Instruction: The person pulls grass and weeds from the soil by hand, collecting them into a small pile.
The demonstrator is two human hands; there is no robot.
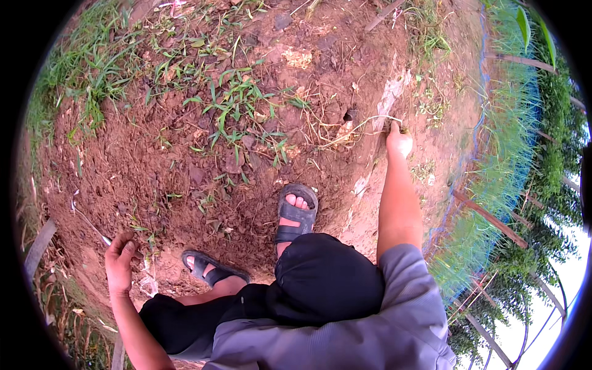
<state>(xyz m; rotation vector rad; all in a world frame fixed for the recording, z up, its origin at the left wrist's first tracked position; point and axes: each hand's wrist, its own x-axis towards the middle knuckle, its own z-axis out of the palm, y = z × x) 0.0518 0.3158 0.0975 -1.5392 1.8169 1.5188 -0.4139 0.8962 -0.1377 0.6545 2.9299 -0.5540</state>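
Note:
My right hand (pixel 399 141) is closed around a pulled or bent plant stem (pixel 377 117) at the right of the bare soil; the thin pale stem runs left from it to a tuft of dry, straw-like stalks (pixel 330 138). Whether the stem is still rooted cannot be told. At the lower left, my left hand (pixel 122 256) is half curled, with a small whitish, narrow object (pixel 107 241) at its fingertips; a thin pale strand (pixel 88 221) leads up from it. A small dark hole (pixel 348 115) shows in the soil near the dry stalks.
Green weeds (pixel 238 101) grow in the reddish soil (pixel 152 185). My sandalled feet stand below them. Along the right run a blue net (pixel 532 125), grass and wooden poles (pixel 490 217). Another wooden post (pixel 40 247) is at the far left. A pale plastic strip (pixel 391 95) lies above my right hand.

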